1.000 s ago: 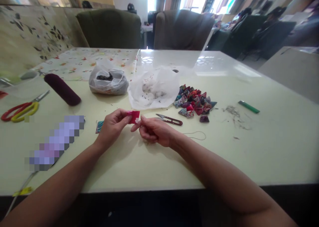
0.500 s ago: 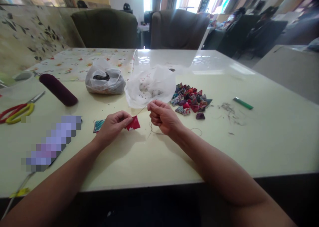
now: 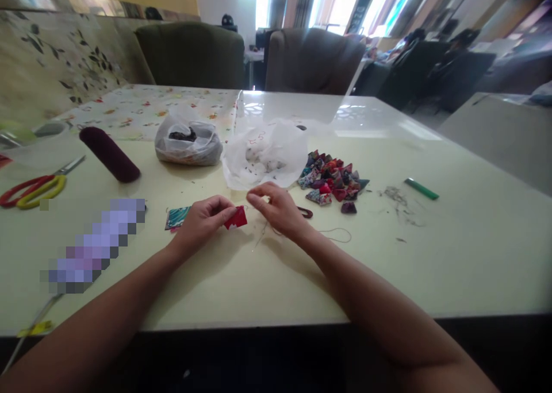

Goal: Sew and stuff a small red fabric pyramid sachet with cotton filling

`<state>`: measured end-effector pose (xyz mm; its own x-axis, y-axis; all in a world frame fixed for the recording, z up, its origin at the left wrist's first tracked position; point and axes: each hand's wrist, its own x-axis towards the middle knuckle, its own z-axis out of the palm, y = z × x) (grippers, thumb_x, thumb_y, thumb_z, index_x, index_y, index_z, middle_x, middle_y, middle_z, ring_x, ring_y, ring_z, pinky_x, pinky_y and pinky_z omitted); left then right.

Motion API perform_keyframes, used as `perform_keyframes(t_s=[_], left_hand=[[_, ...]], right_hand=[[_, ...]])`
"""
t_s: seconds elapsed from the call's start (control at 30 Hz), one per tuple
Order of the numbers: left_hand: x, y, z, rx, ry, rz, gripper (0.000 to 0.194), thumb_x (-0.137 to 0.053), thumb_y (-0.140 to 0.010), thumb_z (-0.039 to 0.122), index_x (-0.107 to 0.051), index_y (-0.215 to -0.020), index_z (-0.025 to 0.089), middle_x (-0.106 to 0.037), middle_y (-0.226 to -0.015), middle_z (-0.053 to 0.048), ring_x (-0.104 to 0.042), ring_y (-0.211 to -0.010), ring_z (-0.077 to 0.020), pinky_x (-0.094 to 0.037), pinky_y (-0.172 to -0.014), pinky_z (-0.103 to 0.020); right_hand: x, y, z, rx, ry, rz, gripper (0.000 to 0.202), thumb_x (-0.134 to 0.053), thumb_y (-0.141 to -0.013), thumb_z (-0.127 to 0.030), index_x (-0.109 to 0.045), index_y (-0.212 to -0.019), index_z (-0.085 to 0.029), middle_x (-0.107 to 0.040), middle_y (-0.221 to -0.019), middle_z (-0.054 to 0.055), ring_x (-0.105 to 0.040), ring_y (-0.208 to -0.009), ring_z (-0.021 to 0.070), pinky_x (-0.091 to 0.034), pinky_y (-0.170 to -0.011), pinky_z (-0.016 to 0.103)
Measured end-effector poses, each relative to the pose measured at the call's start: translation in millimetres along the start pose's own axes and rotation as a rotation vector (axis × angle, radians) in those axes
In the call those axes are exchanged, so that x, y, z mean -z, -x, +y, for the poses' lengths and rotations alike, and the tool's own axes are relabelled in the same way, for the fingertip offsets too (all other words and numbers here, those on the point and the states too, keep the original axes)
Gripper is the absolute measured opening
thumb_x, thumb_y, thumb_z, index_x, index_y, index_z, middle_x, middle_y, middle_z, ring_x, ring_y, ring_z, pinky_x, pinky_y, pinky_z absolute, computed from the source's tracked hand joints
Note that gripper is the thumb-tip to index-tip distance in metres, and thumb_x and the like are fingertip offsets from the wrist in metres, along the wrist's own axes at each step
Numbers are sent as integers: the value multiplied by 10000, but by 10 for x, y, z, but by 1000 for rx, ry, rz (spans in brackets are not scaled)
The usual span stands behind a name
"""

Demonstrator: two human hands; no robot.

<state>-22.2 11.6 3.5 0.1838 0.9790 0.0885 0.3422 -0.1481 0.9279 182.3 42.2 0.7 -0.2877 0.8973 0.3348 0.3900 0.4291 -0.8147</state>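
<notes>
My left hand (image 3: 202,219) pinches a small red fabric piece (image 3: 237,217) just above the pale table (image 3: 388,278). Close to its right, my right hand (image 3: 278,208) has its fingertips pinched together, seemingly on a needle too small to make out, with a thin thread (image 3: 334,236) trailing off over the table. A teal patterned fabric piece (image 3: 176,217) lies just left of my left hand. Red-handled thread snips (image 3: 306,212) lie partly hidden behind my right hand.
A pile of several colourful fabric triangles (image 3: 332,180) lies right of centre. Two plastic bags (image 3: 188,143) (image 3: 267,154) sit behind the hands. A dark maroon roll (image 3: 110,153), red and yellow scissors (image 3: 32,189) and a green lighter (image 3: 421,188) lie on the table. Armchairs stand beyond.
My right hand first rose up and away to the right, drawing the thread taut, then came back down close to the red fabric piece. My left hand kept its hold.
</notes>
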Motion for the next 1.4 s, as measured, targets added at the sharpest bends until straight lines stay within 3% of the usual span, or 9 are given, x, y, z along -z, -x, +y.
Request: perform_keyframes(t_s=[0.1, 0.23, 0.4, 0.53, 0.7, 0.83, 0.93, 1.23, 1.4], left_hand=[[-16, 14, -1, -30, 9, -29, 281, -705, -832, 440, -690, -796, 161, -681, -723, -19, -590, -659, -138, -450, -631, -252], [-45, 20, -17, 7, 214, -23, 285, -734, -817, 435, -696, -909, 168, -714, -805, -31, -655, -725, -152, -529, -703, -274], [-71, 27, -11, 58, 296, 5, 293, -758, -790, 434, -670, -829, 158, -700, -742, -29, -657, -648, -149, -561, -652, -286], [-63, 32, -5, 10, 206, 83, 270, -728, -825, 422, -653, -828, 163, -685, -705, -13, -631, -590, -130, -523, -597, -255], [-55, 35, -9, -44, 78, 34, 269, -722, -837, 433, -689, -860, 167, -697, -724, -14, -645, -603, -137, -521, -599, -251], [-76, 42, -32, -24, 172, 101, 286, -726, -842, 445, -668, -832, 165, -677, -730, -8, -655, -633, -138, -544, -633, -256], [-92, 50, -55, 13, 269, 45, 299, -737, -837, 458, -674, -862, 167, -699, -771, -19, -674, -706, -153, -575, -709, -284], [-5, 30, -1, -47, 267, 272, 203, -713, -867, 377, -640, -877, 188, -671, -735, 4, -628, -599, -117, -564, -605, -233], [116, -65, 83, -34, 632, 360, 168, -739, -822, 291, -610, -796, 186, -597, -670, 21, -530, -533, -90, -533, -516, -201]], right_hand=[[-79, 69, -53, -26, -178, -200, 206, -642, -880, -340, -706, -796, -164, -685, -801, 30, -606, -786, 148, -441, -750, 268], [-135, 128, -74, -121, -321, -118, 238, -656, -866, -351, -665, -721, -163, -638, -708, 8, -545, -709, 126, -399, -691, 247], [-193, 143, -20, -212, -571, -50, 278, -686, -839, -402, -637, -708, -161, -608, -678, -5, -492, -654, 105, -370, -655, 233], [-203, 134, 1, -219, -516, -71, 253, -699, -837, -398, -655, -770, -159, -629, -733, -3, -505, -675, 97, -375, -655, 219], [-198, 112, 15, -208, -509, -90, 251, -730, -813, -396, -664, -798, -154, -635, -749, 3, -537, -694, 103, -408, -669, 222], [-248, 142, -17, -199, -529, -2, 271, -723, -812, -380, -612, -702, -158, -585, -672, -17, -492, -652, 93, -385, -639, 216], [-267, 161, -59, -182, -520, 9, 269, -716, -810, -380, -608, -699, -160, -590, -670, -18, -497, -646, 91, -385, -633, 216], [-1, 44, -93, -285, -562, -297, 226, -668, -807, -364, -627, -745, -150, -450, -535, -71, -354, -503, 55, -257, -495, 193], [107, -1, -62, -296, -530, -305, 162, -634, -824, -296, -602, -741, -160, -440, -590, -62, -347, -513, 53, -268, -494, 194]])
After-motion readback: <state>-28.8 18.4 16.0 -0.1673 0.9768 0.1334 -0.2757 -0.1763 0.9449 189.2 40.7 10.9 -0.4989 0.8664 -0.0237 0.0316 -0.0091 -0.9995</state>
